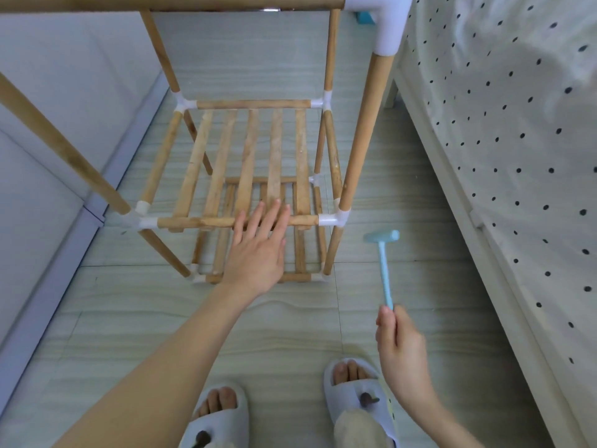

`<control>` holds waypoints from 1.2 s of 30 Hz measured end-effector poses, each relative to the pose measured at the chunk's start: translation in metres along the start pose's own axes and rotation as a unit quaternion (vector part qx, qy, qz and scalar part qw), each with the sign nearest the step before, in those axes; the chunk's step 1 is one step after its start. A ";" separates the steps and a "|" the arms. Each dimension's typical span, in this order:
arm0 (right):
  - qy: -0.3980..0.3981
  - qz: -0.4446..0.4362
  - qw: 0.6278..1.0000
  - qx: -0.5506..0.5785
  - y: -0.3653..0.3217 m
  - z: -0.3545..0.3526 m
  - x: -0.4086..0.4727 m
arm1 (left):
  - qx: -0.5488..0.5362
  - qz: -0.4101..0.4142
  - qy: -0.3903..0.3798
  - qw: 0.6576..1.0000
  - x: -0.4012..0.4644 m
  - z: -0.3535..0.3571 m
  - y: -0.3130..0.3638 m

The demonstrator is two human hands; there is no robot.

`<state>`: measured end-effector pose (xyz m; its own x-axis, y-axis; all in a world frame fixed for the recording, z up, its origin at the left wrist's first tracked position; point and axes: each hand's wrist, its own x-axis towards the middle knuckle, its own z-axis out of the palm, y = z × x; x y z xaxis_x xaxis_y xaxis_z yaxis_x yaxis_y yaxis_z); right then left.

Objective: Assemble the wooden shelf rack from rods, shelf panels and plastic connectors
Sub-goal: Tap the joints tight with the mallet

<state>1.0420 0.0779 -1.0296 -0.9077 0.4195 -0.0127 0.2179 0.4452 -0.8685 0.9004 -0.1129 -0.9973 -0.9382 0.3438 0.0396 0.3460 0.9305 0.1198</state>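
On a pale tiled floor (290, 334), a person in grey slippers (358, 392) stands over a nearly built wooden shelf rack (245, 163). Nearest the camera, the right hand (402, 347) pinches the tail end of a small light-blue plastic hammer (384, 253) between thumb and fingers, its head raised near the rack's front right corner and touching nothing. The left hand (258, 250) reaches forward with fingers (274, 218) straight and slightly spread, lying flat across the front rod (193, 222) of the middle slatted shelf panel (248, 156). A second slatted panel (258, 189) sits below it, close to the floor. White plastic connectors (332, 218) join rods at each corner; a larger one (381, 24) caps the tall right upright (365, 130) at the top edge of view, where no panel can be seen. Beyond stand a grey wall (64, 76) on the left and a dotted bedspread (500, 124) on the right.

The frame looks light and stiff yet prone to racking, since the push-fit joints probably hold by friction alone. The sensible hold is on a rod close to a connector, bracing it as the flat palm does, while taps land squarely on the plastic rather than on the thin slats, which seem likelier to crack or spring loose.
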 end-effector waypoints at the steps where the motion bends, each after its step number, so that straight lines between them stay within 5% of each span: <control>1: -0.015 -0.048 0.998 -0.039 0.000 -0.002 -0.002 | -0.003 0.000 0.002 1.000 0.000 0.000 0.000; 5: 0.010 -0.252 0.961 -0.110 -0.050 -0.009 0.030 | -0.014 -0.001 0.000 1.000 0.000 -0.001 0.000; 8: 0.088 -0.310 0.942 -0.092 -0.079 -0.003 0.045 | -0.015 0.000 -0.012 1.000 0.002 -0.002 -0.003; 12: -0.016 -0.207 0.951 -0.230 -0.050 0.013 0.044 | -0.019 0.004 -0.005 1.000 0.000 -0.001 -0.002; 17: 0.076 -0.214 0.967 -0.114 -0.065 0.002 0.043 | -0.022 0.004 -0.004 1.000 0.002 0.001 -0.004; 20: -0.042 -0.174 0.948 -0.263 -0.049 0.005 0.040 | -0.015 -0.005 -0.015 1.000 0.001 -0.001 -0.002; 24: 0.066 -0.253 0.960 -0.103 -0.070 0.001 0.040 | -0.017 -0.006 -0.015 1.000 0.002 -0.001 -0.001; 26: 0.084 -0.256 0.953 -0.142 -0.066 0.007 0.040 | -0.018 -0.004 -0.023 1.000 0.002 -0.002 -0.002; 29: -0.098 -0.092 0.956 -0.262 -0.023 0.012 0.032 | -0.022 -0.005 -0.029 0.999 0.002 -0.004 -0.002; 34: -0.065 -0.091 0.989 -0.097 -0.008 -0.006 0.008 | -0.020 -0.004 -0.029 0.999 0.001 -0.005 -0.002; 36: -0.002 -0.002 1.000 0.024 -0.018 -0.010 0.018 | -0.023 -0.007 -0.037 0.999 0.001 -0.007 -0.001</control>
<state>1.0259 0.0857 -1.0095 -0.9096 0.4152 -0.0116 0.1978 0.4084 -0.8911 0.8988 -0.1144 -0.9903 -0.9393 0.3412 -0.0350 0.3313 0.9290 0.1649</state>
